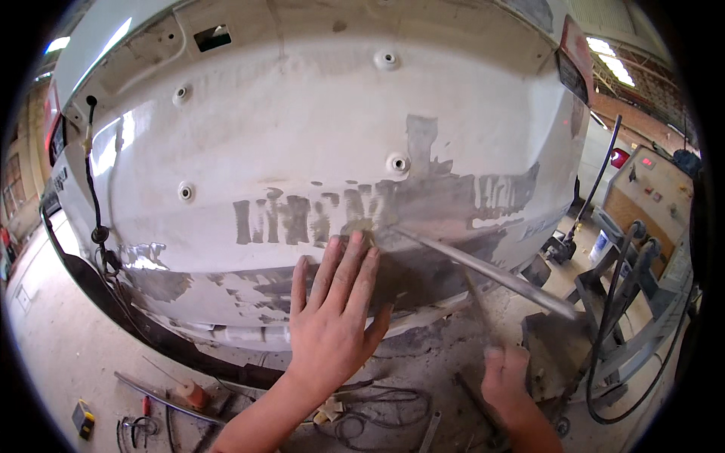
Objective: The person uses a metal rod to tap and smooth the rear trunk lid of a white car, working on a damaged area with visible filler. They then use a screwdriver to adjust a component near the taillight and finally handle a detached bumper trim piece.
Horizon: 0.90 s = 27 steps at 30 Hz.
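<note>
At the middle of the head view, a white vehicle panel, scuffed and patched grey, filled most of the scene. The left hand, between 6 and 7 o'clock, lay against it with fingers straight and slightly parted, gripping nothing. Between 4 and 5 o'clock, the right hand seemed curled round a thin tool, too blurred to identify. A metal rod slanted from the centre toward 4 o'clock; whether its inner end was fixed to the panel could not be told.

That end sat just beside the left fingertips, so a sideways slip could have pinched or scraped them. If the thin tool glanced off the rod, it could have marked the panel or caught a knuckle. On the floor, loose cables near 6 o'clock could have snagged a foot during a sudden step.
</note>
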Available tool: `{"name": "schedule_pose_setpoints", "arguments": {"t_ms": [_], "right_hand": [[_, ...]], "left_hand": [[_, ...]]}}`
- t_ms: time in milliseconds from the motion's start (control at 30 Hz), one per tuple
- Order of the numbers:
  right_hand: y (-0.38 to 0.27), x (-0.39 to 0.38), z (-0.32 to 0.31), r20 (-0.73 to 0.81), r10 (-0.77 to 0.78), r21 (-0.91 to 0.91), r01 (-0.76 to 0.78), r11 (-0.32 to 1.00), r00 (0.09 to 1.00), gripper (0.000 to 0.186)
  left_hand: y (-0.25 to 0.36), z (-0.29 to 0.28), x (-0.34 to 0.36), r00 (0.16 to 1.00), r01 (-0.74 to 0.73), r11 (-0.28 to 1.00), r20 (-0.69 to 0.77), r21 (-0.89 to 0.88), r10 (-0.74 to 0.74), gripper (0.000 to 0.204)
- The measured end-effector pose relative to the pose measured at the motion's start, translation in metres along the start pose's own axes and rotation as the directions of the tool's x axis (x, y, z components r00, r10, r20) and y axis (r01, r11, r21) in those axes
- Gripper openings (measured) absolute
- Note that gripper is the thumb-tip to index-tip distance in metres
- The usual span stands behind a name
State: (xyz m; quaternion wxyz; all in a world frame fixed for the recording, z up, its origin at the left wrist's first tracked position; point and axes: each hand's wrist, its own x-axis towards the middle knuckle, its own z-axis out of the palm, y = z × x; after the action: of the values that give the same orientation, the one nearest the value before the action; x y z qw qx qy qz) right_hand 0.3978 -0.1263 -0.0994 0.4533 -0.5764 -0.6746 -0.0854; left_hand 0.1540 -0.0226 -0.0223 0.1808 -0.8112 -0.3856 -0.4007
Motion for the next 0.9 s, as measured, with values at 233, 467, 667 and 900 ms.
{"name": "schedule_pose_setpoints", "arguments": {"t_ms": [233,467,667,900], "right_hand": [[0.007,0.003,0.010,-0.048,0.025,-0.010,-0.026,1.000,0.999,0.023],[0.021,-0.018,0.019,-0.260,0.001,0.230,0.061,0.971,0.966,0.026],[-0.002,0.006,0.001,-0.060,0.023,0.053,-0.020,0.998,0.998,0.023],[0.011,0.007,0.014,-0.111,-0.048,-0.009,0.048,0.999,0.993,0.026]], "left_hand": [[0.000,0.000,0.001,1.000,-0.003,1.000,0.012,-0.022,0.003,0.070],[0.001,-0.004,0.003,1.000,-0.015,0.999,0.023,-0.048,0.017,0.068],[-0.002,-0.004,0.002,1.000,-0.017,0.999,0.003,-0.041,0.017,0.068],[-0.002,-0.007,0.004,1.000,-0.016,0.998,0.011,-0.063,0.017,0.070]]}}
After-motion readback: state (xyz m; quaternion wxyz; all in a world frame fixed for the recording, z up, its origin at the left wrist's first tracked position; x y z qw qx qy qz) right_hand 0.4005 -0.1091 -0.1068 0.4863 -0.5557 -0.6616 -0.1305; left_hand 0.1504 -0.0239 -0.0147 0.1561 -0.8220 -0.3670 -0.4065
